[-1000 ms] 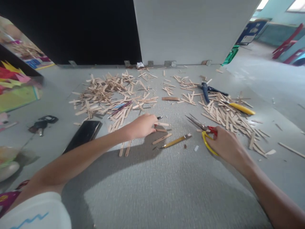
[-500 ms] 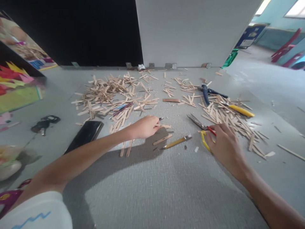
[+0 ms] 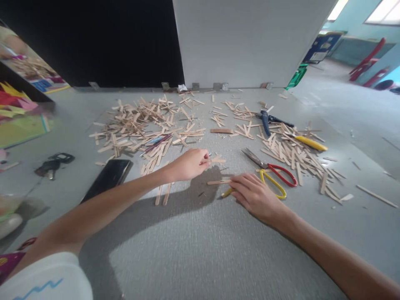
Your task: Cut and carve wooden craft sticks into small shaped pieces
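Observation:
My left hand [image 3: 190, 163] is closed in a pinch around a short craft stick [image 3: 220, 160], its end poking out past the fingertips. A small shiny tip also shows at these fingers; what it belongs to is hidden. My right hand [image 3: 258, 195] has its fingers closed over the right end of a slit craft stick [image 3: 217, 182], low on the grey surface. A yellow-handled tool [image 3: 227, 193] lies partly beneath that hand, mostly covered. Just beyond it rest open-bladed scissors [image 3: 264, 166] with one red and one yellow handle loop, untouched.
Craft sticks [image 3: 134, 121] lie heaped at the back left, with another pile [image 3: 290, 154] at the right. Dark blue cutters [image 3: 265, 121] and a yellow-handled knife [image 3: 311, 143] lie there. A black phone [image 3: 108, 179] and keys [image 3: 53, 164] are left. An upright panel [image 3: 250, 41] stands behind.
My right hand has let go of the scissors and moved left onto the slit stick, which has turned and shifted right. My left hand stays nearly in place. The view has shifted slightly.

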Motion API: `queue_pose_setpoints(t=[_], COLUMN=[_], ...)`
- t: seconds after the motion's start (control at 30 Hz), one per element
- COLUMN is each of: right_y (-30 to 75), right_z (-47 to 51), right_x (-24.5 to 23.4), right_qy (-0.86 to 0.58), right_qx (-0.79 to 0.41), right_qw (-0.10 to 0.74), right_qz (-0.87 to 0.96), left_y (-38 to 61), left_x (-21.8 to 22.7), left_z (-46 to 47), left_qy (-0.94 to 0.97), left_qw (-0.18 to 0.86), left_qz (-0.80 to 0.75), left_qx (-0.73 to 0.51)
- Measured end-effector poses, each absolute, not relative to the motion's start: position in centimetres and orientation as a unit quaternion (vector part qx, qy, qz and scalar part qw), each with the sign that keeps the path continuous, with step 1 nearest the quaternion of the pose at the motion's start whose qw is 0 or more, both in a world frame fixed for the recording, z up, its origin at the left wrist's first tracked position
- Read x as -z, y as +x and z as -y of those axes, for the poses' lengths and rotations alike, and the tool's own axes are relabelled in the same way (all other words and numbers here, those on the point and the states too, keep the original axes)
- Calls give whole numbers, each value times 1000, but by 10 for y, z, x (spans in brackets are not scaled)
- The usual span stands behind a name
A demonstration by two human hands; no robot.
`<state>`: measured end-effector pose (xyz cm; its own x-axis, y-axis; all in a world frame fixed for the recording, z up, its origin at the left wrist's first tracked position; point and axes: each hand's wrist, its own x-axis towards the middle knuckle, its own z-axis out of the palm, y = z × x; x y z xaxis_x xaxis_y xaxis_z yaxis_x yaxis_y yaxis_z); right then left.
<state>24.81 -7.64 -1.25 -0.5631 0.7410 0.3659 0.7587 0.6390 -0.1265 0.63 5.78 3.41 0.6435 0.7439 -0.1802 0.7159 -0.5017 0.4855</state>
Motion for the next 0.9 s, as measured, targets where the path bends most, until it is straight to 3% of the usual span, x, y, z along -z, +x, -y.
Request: queue_pose_setpoints(t=[0.23,0.43,0.73,0.9], right_y=[250,252,250,245], right_z=[78,82,88,88], right_x=[11,7,3,1], right_qy=[-518,-538,-561,-586], right_qx=[-37,-93,-88,-97], right_qw=[274,257,253,326], right_qz=[809,797,783,735], left_y=[6,7,7,6], left_x=[-44,-52,-57,-60], left_z=[-51,-43,-33,-31], left_qy=[867,860,847,845], left_qw=[269,295,351,349], left_qz=[-419,-413,-399,-406], left_qx=[16,44,4,0])
